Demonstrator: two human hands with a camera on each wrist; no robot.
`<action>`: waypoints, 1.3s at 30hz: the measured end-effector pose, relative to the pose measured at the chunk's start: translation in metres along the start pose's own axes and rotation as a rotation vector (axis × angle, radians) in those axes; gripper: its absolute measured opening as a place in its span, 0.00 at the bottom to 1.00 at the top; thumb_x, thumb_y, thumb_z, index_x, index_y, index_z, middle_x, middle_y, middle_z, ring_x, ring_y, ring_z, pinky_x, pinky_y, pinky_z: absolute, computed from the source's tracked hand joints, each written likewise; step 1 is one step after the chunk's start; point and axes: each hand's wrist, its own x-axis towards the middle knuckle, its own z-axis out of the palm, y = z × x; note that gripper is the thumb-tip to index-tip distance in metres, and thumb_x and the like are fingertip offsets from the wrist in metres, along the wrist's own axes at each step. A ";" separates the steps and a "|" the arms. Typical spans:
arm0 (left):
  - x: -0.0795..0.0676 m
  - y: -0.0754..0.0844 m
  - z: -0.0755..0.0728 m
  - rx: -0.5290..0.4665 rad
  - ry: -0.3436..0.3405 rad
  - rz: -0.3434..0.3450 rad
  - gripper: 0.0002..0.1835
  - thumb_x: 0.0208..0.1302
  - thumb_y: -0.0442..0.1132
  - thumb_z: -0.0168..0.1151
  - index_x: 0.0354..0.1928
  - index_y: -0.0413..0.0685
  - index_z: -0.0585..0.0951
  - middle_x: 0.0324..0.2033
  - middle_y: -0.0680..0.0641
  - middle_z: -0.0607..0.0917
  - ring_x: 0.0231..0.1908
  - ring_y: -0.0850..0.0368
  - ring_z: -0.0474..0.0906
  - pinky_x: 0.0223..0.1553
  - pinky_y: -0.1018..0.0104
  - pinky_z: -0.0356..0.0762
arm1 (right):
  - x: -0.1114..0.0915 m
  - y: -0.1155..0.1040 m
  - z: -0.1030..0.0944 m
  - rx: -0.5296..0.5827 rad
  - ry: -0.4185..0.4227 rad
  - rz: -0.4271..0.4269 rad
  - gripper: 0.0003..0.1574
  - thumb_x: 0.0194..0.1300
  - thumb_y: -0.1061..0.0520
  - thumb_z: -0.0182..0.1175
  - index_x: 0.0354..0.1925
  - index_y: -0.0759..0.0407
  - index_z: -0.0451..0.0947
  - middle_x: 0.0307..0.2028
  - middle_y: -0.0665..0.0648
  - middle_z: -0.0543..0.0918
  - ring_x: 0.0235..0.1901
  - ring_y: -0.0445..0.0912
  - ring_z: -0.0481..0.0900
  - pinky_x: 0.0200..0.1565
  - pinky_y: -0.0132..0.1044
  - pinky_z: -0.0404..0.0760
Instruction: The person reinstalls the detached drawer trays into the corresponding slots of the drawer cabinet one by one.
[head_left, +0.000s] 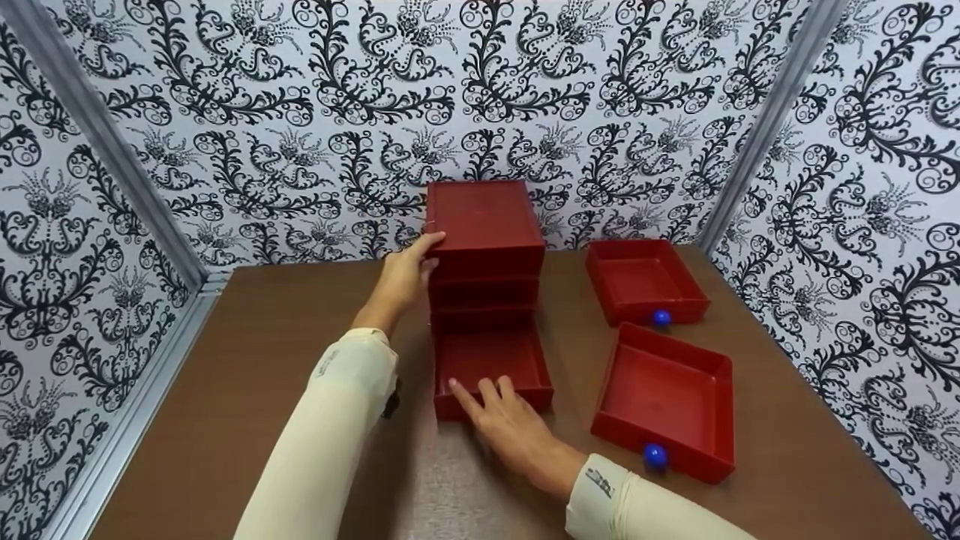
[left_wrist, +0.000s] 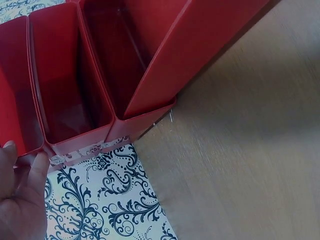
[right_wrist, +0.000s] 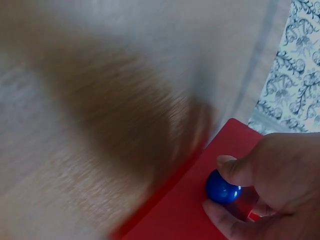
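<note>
A red cabinet (head_left: pixel 484 214) with stacked compartments stands against the patterned wall. My left hand (head_left: pixel 405 276) grips its upper left front edge, and in the left wrist view fingers (left_wrist: pixel 37 172) rest at the rim of an end compartment. The bottom red drawer (head_left: pixel 491 364) sticks out of the cabinet, with nothing seen inside. At its front is my right hand (head_left: pixel 517 435). The right wrist view shows the thumb and a finger pinching the drawer's blue round knob (right_wrist: pixel 222 189); the hand hides this knob in the head view. The two upper compartments have no drawers in them.
Two removed red drawers lie on the brown table (head_left: pixel 300 315) right of the cabinet: a far drawer (head_left: pixel 645 281) and a nearer, angled drawer (head_left: pixel 667 390). Each has a blue knob facing front. Patterned walls (head_left: pixel 360 112) with grey frame posts enclose the table.
</note>
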 end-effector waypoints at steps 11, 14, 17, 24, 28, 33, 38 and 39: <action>0.002 0.001 0.000 -0.007 -0.033 -0.038 0.23 0.71 0.32 0.61 0.67 0.53 0.78 0.54 0.36 0.86 0.52 0.36 0.85 0.57 0.46 0.81 | -0.016 0.009 0.010 -0.122 0.275 -0.036 0.44 0.59 0.59 0.74 0.72 0.51 0.71 0.60 0.64 0.77 0.54 0.59 0.78 0.38 0.37 0.88; 0.002 0.001 0.001 -0.006 -0.023 -0.013 0.23 0.71 0.32 0.61 0.66 0.52 0.78 0.55 0.36 0.86 0.51 0.36 0.85 0.56 0.46 0.81 | -0.026 0.021 0.006 -0.184 0.427 -0.040 0.35 0.56 0.64 0.70 0.64 0.54 0.79 0.54 0.66 0.81 0.46 0.57 0.80 0.31 0.39 0.86; 0.003 0.000 0.001 -0.010 -0.011 0.006 0.23 0.71 0.31 0.62 0.66 0.51 0.78 0.55 0.36 0.86 0.51 0.35 0.85 0.56 0.46 0.81 | -0.033 0.039 0.007 -0.226 0.509 -0.040 0.24 0.66 0.66 0.57 0.58 0.55 0.84 0.49 0.65 0.84 0.42 0.56 0.81 0.29 0.41 0.85; 0.002 -0.004 0.002 -0.005 -0.001 -0.001 0.23 0.70 0.32 0.63 0.66 0.52 0.79 0.51 0.32 0.87 0.46 0.33 0.86 0.53 0.45 0.82 | -0.042 0.067 0.020 -0.305 0.480 -0.169 0.37 0.80 0.68 0.26 0.58 0.58 0.84 0.44 0.62 0.87 0.39 0.54 0.83 0.42 0.43 0.89; 0.001 -0.005 0.002 -0.004 0.006 0.009 0.22 0.70 0.32 0.63 0.65 0.51 0.79 0.49 0.31 0.87 0.45 0.32 0.86 0.52 0.44 0.82 | -0.042 0.070 0.021 -0.313 0.446 -0.188 0.39 0.79 0.66 0.24 0.59 0.57 0.84 0.45 0.62 0.87 0.39 0.54 0.81 0.42 0.41 0.89; 0.000 -0.004 0.001 -0.013 -0.001 -0.026 0.23 0.71 0.33 0.63 0.66 0.54 0.79 0.52 0.34 0.87 0.49 0.35 0.86 0.55 0.45 0.81 | -0.038 0.069 0.021 -0.342 0.459 -0.185 0.40 0.80 0.68 0.24 0.57 0.57 0.85 0.42 0.61 0.86 0.38 0.53 0.79 0.39 0.38 0.88; 0.000 -0.003 0.001 -0.018 -0.003 -0.031 0.23 0.71 0.33 0.62 0.66 0.54 0.79 0.53 0.35 0.87 0.51 0.37 0.85 0.57 0.46 0.81 | -0.031 0.068 0.024 -0.370 0.459 -0.158 0.41 0.80 0.69 0.24 0.56 0.57 0.86 0.42 0.60 0.86 0.38 0.53 0.78 0.40 0.38 0.88; -0.001 -0.002 0.001 -0.019 -0.004 -0.028 0.23 0.71 0.33 0.62 0.66 0.54 0.79 0.53 0.35 0.87 0.51 0.37 0.85 0.57 0.47 0.81 | -0.029 0.069 0.025 -0.376 0.452 -0.152 0.41 0.80 0.69 0.23 0.56 0.57 0.85 0.43 0.60 0.86 0.38 0.53 0.78 0.40 0.38 0.88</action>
